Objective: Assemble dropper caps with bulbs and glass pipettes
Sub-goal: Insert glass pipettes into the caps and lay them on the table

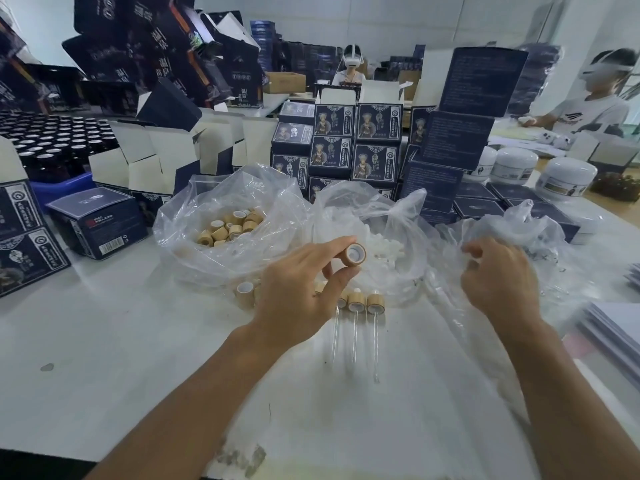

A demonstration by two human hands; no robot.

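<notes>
My left hand (304, 289) pinches a bamboo dropper cap (355, 254) between thumb and fingers, its white-lined opening facing me. My right hand (498, 275) hovers with curled fingers over a crumpled clear bag (540, 233); whether it holds anything is hidden. Three assembled droppers (360, 303) with glass pipettes lie on the white table below my left hand. A clear bag of loose bamboo caps (228, 226) sits at the left. Behind the held cap, a middle bag holds white bulbs (388, 247). A single loose cap (245, 289) lies near my left wrist.
Dark printed boxes (356, 140) are stacked behind the bags, with open cartons (166, 157) and dark bottles (52, 140) at the left. White jars (564, 178) stand at the right. Paper sheets (613, 327) lie at the right edge. Two people sit farther back.
</notes>
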